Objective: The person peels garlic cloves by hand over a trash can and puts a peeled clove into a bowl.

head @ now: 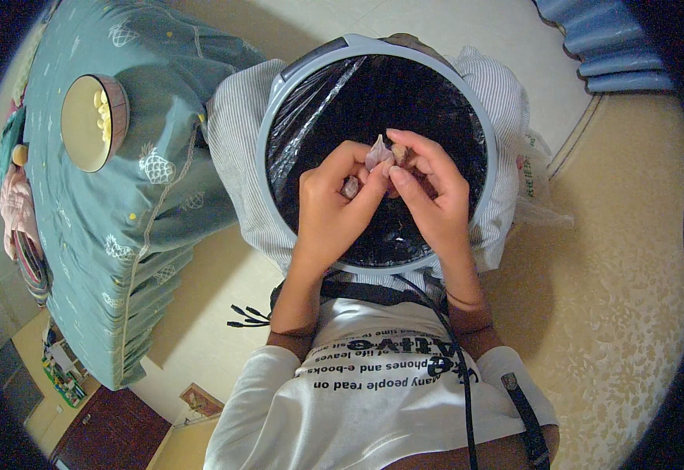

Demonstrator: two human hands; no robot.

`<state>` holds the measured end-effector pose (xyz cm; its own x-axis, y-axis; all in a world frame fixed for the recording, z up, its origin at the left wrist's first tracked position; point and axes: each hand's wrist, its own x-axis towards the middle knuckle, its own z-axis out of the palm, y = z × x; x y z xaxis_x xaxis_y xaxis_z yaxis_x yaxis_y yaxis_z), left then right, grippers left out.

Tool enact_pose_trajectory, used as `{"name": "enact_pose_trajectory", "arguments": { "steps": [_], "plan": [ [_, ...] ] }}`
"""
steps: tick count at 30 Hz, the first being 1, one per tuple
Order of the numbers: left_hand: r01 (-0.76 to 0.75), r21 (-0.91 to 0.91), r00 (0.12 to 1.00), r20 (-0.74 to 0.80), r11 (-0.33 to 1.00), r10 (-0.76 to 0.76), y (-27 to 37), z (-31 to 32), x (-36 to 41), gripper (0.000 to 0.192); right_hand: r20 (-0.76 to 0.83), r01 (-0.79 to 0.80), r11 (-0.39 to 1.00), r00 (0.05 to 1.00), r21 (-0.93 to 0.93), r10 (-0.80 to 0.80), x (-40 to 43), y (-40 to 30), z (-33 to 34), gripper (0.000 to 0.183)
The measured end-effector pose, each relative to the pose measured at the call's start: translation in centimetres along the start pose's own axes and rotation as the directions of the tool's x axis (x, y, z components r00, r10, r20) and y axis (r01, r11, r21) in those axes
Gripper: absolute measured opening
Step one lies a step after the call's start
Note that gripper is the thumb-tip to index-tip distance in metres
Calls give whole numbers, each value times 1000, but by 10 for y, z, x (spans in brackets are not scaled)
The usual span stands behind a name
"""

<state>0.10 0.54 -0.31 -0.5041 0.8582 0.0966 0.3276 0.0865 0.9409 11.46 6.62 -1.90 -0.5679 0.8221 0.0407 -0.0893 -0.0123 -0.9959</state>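
Observation:
Both my hands meet over a round bin with a blue-grey rim and a black plastic liner, between my knees. My left hand holds an unpeeled garlic clove with purplish skin, pinched at the fingertips. Another clove rests in the curl of that hand's fingers. My right hand touches the first clove with its thumb, while its fingers curl around a brownish piece of garlic. What lies under the fingers is partly hidden.
On the left, a bowl with peeled garlic cloves stands on a green pineapple-print cloth. A clear plastic bag lies right of the bin. A blue curtain hangs at the upper right, and a black cable crosses my shirt.

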Motion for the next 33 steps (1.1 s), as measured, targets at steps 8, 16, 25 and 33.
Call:
{"name": "enact_pose_trajectory", "arguments": {
  "steps": [8, 16, 25, 33],
  "plan": [
    [72, -128, 995, 73, 989, -63, 3, -3, 0, 11, 35, -68, 998, 997, 5, 68, -4, 7, -3, 26],
    [139, -176, 990, 8, 975, -139, 4, -5, 0, 16, 41, -84, 996, 996, 38, 82, -3, -4, -2, 22],
    [112, -194, 991, -47, 975, -123, 5, -3, 0, 14, -3, -15, 984, 1000, 178, 16, 1, -2, -5, 20],
    [114, -156, 988, -91, 981, -129, 4, -4, 2, 11, -94, -21, 946, 994, 322, 54, 3, -1, -7, 24]
  ]
}}
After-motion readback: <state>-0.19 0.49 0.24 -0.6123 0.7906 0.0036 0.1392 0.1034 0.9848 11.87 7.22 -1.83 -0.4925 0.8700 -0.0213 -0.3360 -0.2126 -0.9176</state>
